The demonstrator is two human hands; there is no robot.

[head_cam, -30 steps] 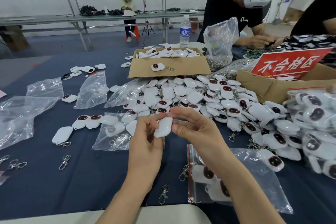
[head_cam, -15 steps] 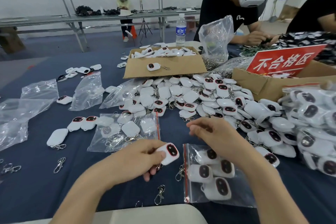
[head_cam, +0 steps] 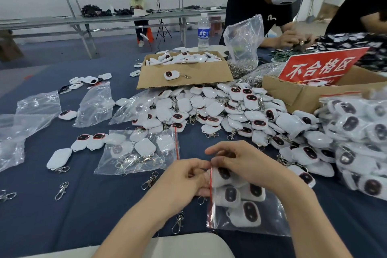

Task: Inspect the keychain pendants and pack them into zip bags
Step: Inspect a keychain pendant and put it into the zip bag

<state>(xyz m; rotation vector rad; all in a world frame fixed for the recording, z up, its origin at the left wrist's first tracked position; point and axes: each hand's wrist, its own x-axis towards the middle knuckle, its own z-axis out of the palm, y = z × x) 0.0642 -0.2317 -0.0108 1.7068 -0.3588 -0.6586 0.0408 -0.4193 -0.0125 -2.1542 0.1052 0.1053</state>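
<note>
A clear zip bag (head_cam: 270, 219) with a red seal strip lies on the blue table in front of me and holds several white pendants with dark faces. My right hand (head_cam: 245, 163) pinches the upper end of the bag's mouth. My left hand (head_cam: 184, 180) is curled at the mouth and pushes a white pendant (head_cam: 222, 175) in. That pendant's metal clasp (head_cam: 201, 200) still shows below my fingers, outside the bag. A big pile of loose pendants (head_cam: 219, 109) lies just beyond my hands.
Another part-filled zip bag (head_cam: 140, 151) lies to the left, with empty bags (head_cam: 94, 104) and loose clasps (head_cam: 149, 180) around it. Packed bags (head_cam: 356, 132) are heaped at the right. Behind stand a cardboard box (head_cam: 184, 73), a red-signed box (head_cam: 320, 67) and a water bottle (head_cam: 203, 31). People work opposite.
My left hand has carried the pendant rightwards to the bag's mouth. My right hand has come down and taken hold of the bag's red edge.
</note>
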